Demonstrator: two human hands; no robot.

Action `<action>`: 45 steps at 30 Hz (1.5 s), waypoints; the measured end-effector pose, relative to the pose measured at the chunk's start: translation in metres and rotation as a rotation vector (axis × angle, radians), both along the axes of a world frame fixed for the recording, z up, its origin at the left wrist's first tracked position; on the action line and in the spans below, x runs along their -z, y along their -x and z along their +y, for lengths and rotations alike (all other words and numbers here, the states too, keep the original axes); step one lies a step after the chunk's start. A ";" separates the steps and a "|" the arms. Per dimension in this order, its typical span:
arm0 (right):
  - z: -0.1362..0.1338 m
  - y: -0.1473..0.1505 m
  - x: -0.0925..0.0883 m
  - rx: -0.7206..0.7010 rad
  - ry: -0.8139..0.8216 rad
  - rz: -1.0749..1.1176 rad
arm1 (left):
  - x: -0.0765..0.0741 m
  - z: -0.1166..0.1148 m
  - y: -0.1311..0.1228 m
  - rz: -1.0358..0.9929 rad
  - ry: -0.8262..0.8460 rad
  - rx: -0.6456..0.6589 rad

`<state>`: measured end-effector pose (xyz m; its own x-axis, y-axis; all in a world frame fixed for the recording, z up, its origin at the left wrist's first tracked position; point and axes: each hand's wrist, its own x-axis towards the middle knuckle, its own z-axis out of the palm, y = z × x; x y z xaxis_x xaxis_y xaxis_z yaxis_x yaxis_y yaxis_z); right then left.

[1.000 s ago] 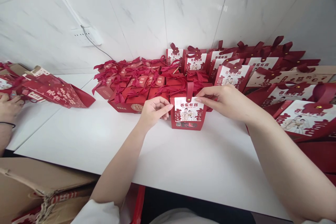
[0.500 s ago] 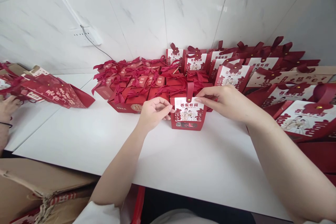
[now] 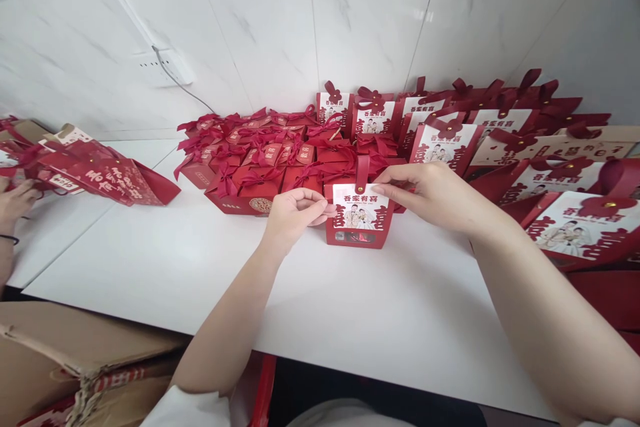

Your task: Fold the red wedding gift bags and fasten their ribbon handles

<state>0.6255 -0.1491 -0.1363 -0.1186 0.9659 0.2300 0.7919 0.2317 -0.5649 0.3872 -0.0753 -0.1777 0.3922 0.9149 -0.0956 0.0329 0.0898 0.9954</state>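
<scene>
A red gift box [image 3: 356,238] with a white printed card on its front stands upright on the white table in front of me. A red strap handle with a gold stud rises from its top, and a small window shows low on its face. My right hand [image 3: 425,190] pinches the box's upper right corner between thumb and fingers. At the left edge, my left hand [image 3: 296,217] has thumb and fingertips closed on the card's side; its other fingers are curled and partly hidden.
Small red boxes with ribbons [image 3: 255,183] stand packed behind. Rows of carded red gift boxes [image 3: 575,230] fill the right. Flattened red bags [image 3: 117,180] lie left, beside another person's hand [image 3: 17,203]. An open cardboard carton [image 3: 85,337] sits below the table edge [image 3: 400,373].
My left fingertips have shifted slightly right, onto the card's edge. The right hand keeps its grip on the upper corner, and the box stays where it stood.
</scene>
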 end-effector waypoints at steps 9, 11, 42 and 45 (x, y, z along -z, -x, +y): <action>0.001 -0.001 0.003 0.008 -0.016 0.000 | 0.000 0.000 0.002 0.018 -0.066 0.049; 0.001 -0.001 0.003 0.009 -0.015 0.000 | 0.000 0.000 0.001 0.016 -0.081 0.055; 0.001 0.000 0.002 -0.001 -0.029 -0.012 | 0.013 0.003 -0.001 0.260 -0.580 -0.037; 0.000 0.000 0.003 0.003 -0.026 -0.011 | 0.013 0.002 0.000 0.252 -0.566 -0.018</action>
<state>0.6251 -0.1486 -0.1388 -0.1187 0.9599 0.2538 0.7989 0.2442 -0.5497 0.3872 -0.0729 -0.1907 0.4048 0.8572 0.3185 0.2770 -0.4469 0.8506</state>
